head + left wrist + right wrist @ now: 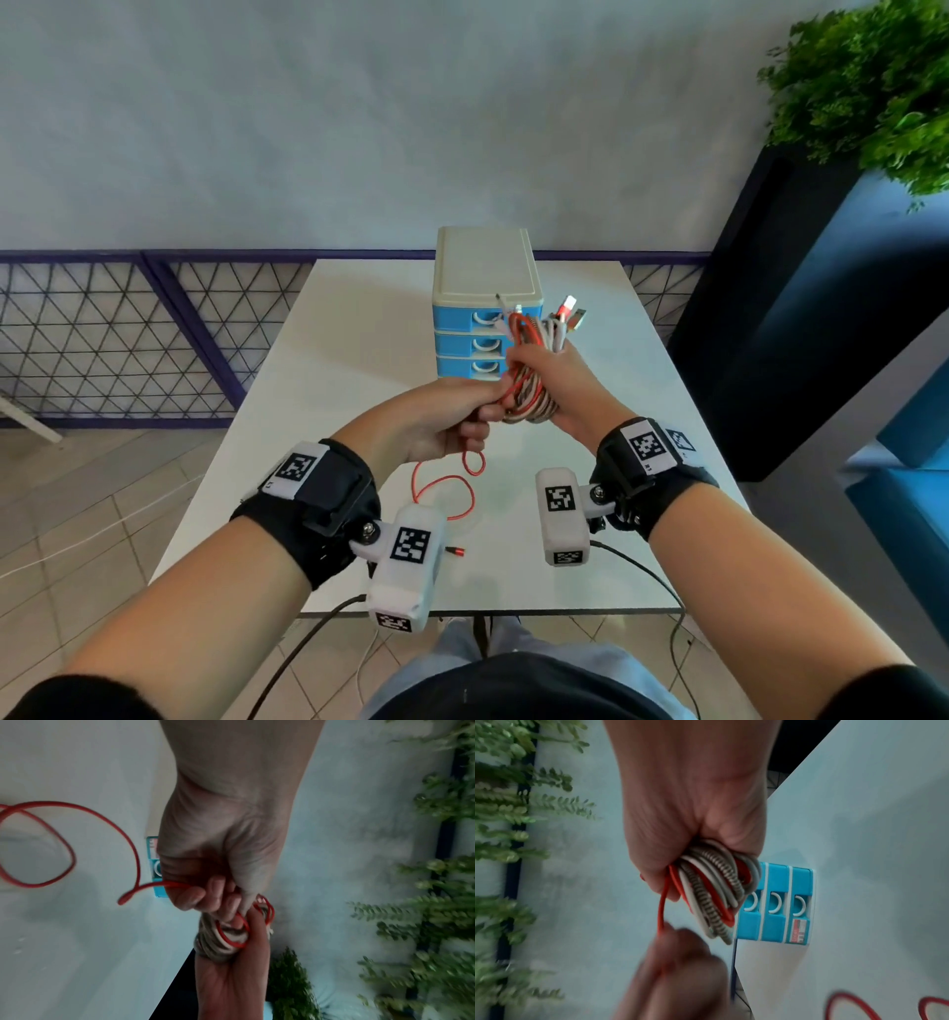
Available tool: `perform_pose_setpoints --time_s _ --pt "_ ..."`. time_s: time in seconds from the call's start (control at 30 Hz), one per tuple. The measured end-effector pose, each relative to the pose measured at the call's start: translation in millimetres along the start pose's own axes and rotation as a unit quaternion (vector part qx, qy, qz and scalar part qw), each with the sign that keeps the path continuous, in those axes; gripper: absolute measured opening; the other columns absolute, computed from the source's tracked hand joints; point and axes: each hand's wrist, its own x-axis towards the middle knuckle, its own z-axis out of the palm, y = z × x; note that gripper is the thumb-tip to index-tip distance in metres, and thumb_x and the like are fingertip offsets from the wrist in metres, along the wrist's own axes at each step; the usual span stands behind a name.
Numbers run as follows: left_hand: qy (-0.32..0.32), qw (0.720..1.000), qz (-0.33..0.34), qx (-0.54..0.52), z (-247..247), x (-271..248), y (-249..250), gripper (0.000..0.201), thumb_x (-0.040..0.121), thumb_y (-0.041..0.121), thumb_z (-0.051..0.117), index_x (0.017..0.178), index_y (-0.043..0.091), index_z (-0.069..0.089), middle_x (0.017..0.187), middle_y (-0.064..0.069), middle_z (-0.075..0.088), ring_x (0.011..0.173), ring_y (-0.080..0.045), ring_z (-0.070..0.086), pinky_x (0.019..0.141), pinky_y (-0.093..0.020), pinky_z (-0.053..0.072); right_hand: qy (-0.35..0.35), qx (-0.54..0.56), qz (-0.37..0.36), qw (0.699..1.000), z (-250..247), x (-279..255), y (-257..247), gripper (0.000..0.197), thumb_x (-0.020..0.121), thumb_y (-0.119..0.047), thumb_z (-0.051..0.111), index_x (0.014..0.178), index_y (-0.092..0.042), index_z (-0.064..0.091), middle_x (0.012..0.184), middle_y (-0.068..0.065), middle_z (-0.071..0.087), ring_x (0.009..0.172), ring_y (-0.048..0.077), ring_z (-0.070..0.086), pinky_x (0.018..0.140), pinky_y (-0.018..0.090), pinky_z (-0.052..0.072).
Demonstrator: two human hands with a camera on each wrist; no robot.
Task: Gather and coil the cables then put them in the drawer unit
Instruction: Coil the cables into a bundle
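My right hand [549, 383] grips a coiled bundle of cables [534, 370], red, white and braided grey, held above the white table [359, 334]; plug ends stick up from it. In the right wrist view the bundle of cables [713, 888] fills my curled fingers. My left hand [457, 416] is closed round the red cable [447, 488] right beside the bundle; its loose tail hangs in loops down to the table, ending in a red plug [454, 551]. The left wrist view shows that red cable [102, 821] leaving my fist. The blue drawer unit [482, 303] stands behind, drawers closed.
A dark planter with a green plant [873, 87] stands at the right. A wire-mesh railing [128, 334] runs behind the table. Tiled floor lies to the left, with a white cord on it.
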Motion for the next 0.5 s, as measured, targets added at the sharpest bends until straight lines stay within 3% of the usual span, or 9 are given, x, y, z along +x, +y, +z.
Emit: perform_pose_setpoints --time_s 0.1,0.2,0.27,0.33,0.4,0.43,0.5 --pt "-0.080 0.995 -0.059 -0.009 -18.3 -9.1 -9.0 0.029 0.097 0.039 0.044 0.076 0.020 0.052 0.052 0.010 0.029 0.041 -0.005 0.019 0.044 -0.018 0.024 0.037 0.065 -0.009 0.997 -15.5 6.0 -6.7 0.005 0.088 -0.004 0.057 0.089 -0.008 0.054 0.069 0.009 0.059 0.058 0.018 0.063 0.069 0.043 0.057" --pt "-0.160 0.979 -0.106 0.076 -40.3 -19.9 -20.8 0.030 0.098 0.033 0.038 0.083 0.015 0.057 0.053 0.008 0.036 0.043 -0.006 0.029 0.054 -0.021 0.034 0.044 0.156 0.005 0.987 -32.1 5.3 -15.3 0.009 0.091 -0.008 0.058 0.099 -0.007 0.053 0.071 0.006 0.060 0.060 0.016 0.064 0.060 0.036 0.059" --pt "-0.173 0.963 -0.123 0.166 -50.7 -23.6 -25.1 0.030 0.099 0.029 0.038 0.089 0.012 0.061 0.056 0.008 0.041 0.048 -0.008 0.035 0.060 -0.025 0.033 0.036 0.191 0.022 0.981 -40.4 3.6 -20.6 0.014 0.091 -0.012 0.060 0.103 -0.008 0.054 0.073 0.004 0.062 0.064 0.016 0.066 0.064 0.036 0.060" --pt "-0.128 0.944 -0.106 0.283 -53.8 -22.1 -22.4 0.026 0.098 0.027 0.045 0.088 0.015 0.066 0.059 0.009 0.048 0.052 -0.009 0.039 0.060 -0.024 0.031 0.007 0.173 0.045 0.984 -42.7 1.3 -22.6 0.014 0.091 -0.015 0.061 0.101 -0.009 0.056 0.076 0.004 0.062 0.067 0.016 0.066 0.066 0.035 0.060" --pt "-0.046 0.907 -0.051 0.416 -52.2 -16.3 -15.6 0.021 0.095 0.024 0.051 0.084 0.021 0.068 0.063 0.010 0.056 0.058 -0.010 0.044 0.061 -0.022 0.035 -0.029 0.129 0.065 0.989 -40.9 -1.9 -22.6 0.014 0.090 -0.017 0.062 0.099 -0.008 0.057 0.078 0.006 0.063 0.070 0.018 0.067 0.067 0.036 0.060" --pt "-0.009 0.893 -0.024 0.449 -51.5 -11.8 -13.0 0.020 0.094 0.022 0.053 0.082 0.023 0.069 0.066 0.010 0.060 0.061 -0.009 0.047 0.063 -0.021 0.037 -0.048 0.109 0.071 0.990 -39.1 -2.7 -22.1 0.014 0.090 -0.017 0.063 0.099 -0.007 0.057 0.080 0.007 0.063 0.071 0.019 0.067 0.072 0.039 0.060" --pt "0.052 0.898 0.026 0.436 -51.5 -2.7 -9.8 0.020 0.092 0.017 0.055 0.079 0.024 0.068 0.071 0.010 0.065 0.065 -0.002 0.055 0.066 -0.020 0.040 -0.079 0.056 0.073 0.993 -32.9 -5.0 -21.6 0.013 0.090 -0.015 0.063 0.099 -0.007 0.058 0.082 0.009 0.063 0.074 0.021 0.066 0.084 0.046 0.055"
